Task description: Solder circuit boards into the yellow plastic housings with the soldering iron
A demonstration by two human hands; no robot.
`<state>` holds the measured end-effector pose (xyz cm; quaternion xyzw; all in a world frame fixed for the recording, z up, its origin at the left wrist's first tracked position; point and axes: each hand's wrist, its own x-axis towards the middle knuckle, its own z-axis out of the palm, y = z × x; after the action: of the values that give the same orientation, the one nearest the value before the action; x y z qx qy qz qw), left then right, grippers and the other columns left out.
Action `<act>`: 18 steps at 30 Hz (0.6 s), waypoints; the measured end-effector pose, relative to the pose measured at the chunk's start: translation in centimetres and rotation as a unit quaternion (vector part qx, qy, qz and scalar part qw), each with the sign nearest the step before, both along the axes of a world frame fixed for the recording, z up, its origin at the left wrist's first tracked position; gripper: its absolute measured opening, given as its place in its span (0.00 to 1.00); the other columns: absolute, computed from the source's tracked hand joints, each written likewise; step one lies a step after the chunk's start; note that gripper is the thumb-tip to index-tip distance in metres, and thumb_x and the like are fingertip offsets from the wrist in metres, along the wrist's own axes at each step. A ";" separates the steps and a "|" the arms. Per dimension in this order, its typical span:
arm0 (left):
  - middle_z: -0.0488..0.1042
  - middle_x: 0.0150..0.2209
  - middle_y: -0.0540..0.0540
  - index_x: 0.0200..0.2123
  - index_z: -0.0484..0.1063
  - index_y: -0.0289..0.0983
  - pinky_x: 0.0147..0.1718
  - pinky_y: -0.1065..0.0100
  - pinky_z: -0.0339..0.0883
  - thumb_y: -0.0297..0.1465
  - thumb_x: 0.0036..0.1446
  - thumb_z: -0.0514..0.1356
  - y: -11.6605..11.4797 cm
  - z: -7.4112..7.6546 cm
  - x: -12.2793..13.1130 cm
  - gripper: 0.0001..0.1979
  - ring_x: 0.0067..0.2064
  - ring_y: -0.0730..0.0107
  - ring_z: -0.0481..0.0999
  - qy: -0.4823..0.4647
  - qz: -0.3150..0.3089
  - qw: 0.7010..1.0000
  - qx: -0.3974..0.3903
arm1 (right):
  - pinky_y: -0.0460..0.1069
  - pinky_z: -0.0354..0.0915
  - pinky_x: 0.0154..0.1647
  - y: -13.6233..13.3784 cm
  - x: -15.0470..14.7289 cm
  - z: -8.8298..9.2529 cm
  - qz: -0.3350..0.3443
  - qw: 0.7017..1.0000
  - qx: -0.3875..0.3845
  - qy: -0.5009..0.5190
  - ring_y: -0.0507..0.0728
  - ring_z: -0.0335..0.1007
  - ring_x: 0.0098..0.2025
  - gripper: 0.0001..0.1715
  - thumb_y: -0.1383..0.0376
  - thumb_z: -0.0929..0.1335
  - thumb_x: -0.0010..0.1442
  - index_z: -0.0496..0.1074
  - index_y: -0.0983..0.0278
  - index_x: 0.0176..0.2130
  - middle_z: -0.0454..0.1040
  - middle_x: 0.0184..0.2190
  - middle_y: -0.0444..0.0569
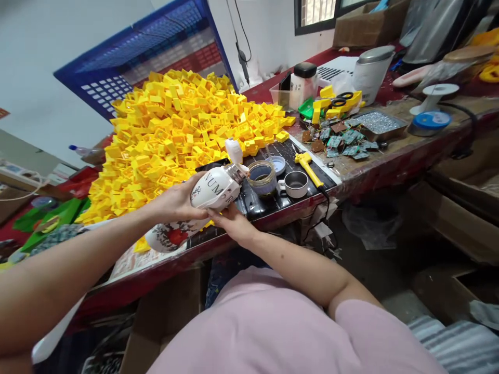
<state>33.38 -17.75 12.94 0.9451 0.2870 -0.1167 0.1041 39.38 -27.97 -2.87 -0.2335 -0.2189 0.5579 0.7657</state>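
A white bottle (214,189) with dark printed lettering is being held up over the front edge of the worktop (401,156), its clear neck tilting up and to the right and its white flip cap (234,150) standing open. The left hand (177,200) is wrapping around the bottle's body with its fingers closed over the top, while the right hand (234,223) is cupping it from beneath, partly open, with its fingertips pressing against the underside. Just below them, a white item printed with a red motif (171,236) is lying at the worktop's edge, though what it is cannot be told. Just beyond the bottle's neck, a glass jar (262,178) holding something dark is standing on a black mat (268,202), beside a shiny round lid (277,165) and a small steel cup (295,183). A yellow-handled soldering iron (310,169) is lying nearby. Behind the hands, a large loose heap of yellow plastic pieces (175,135) is spreading against a blue plastic crate (144,52), none of them visibly sorted into rows. To the right, green circuit boards (343,139) are lying scattered beside a metal tray of screws (376,123), with yellow-handled scissors (337,101) just behind them.
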 end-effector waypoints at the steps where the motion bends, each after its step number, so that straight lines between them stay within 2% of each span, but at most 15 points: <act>1: 0.79 0.53 0.38 0.74 0.55 0.40 0.52 0.54 0.73 0.53 0.45 0.67 0.0 0.2 0.3 0.56 0.53 0.39 0.79 -0.001 -0.003 1.000 -0.002 | 0.64 0.66 0.71 0.1 0.0 0.1 0.002 1.000 -0.002 0.009 0.63 0.67 0.69 0.51 0.39 0.80 0.43 0.66 0.54 0.59 0.72 0.65 0.49; 4: 0.80 0.52 0.39 0.75 0.54 0.40 0.49 0.57 0.73 0.52 0.47 0.67 -0.1 1.1 1.5 0.55 0.50 0.42 0.80 0.037 -0.014 0.999 0.007 | 0.66 0.68 0.68 0.3 0.0 0.3 0.012 0.999 -0.011 0.032 0.64 0.66 0.69 0.46 0.43 0.80 0.46 0.67 0.53 0.58 0.71 0.66 0.49; 9: 0.79 0.52 0.40 0.76 0.49 0.34 0.48 0.59 0.70 0.49 0.55 0.62 -0.3 2.6 2.9 0.51 0.48 0.49 0.79 0.125 -0.025 0.991 0.050 | 0.65 0.71 0.65 0.9 0.1 1.3 0.020 0.997 -0.016 0.068 0.64 0.66 0.69 0.45 0.46 0.81 0.47 0.66 0.53 0.57 0.70 0.67 0.48; 14: 0.79 0.53 0.40 0.75 0.48 0.32 0.45 0.66 0.68 0.47 0.58 0.61 -0.1 3.5 3.2 0.49 0.48 0.55 0.78 0.142 -0.031 0.987 0.067 | 0.60 0.73 0.63 1.3 0.1 2.1 0.021 0.996 -0.009 0.089 0.61 0.68 0.67 0.45 0.46 0.81 0.46 0.65 0.54 0.56 0.71 0.66 0.48; 18: 0.79 0.52 0.39 0.75 0.49 0.32 0.45 0.66 0.67 0.47 0.56 0.63 0.0 3.9 3.4 0.51 0.48 0.54 0.78 0.152 -0.036 0.985 0.077 | 0.61 0.75 0.61 1.5 -0.1 2.3 0.013 0.995 -0.008 0.098 0.61 0.70 0.66 0.43 0.47 0.81 0.47 0.65 0.52 0.56 0.73 0.64 0.46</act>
<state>36.79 -17.72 16.89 0.9314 0.2732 -0.2399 -0.0184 39.24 -26.43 -0.53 -0.1811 -0.1416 0.5899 0.7741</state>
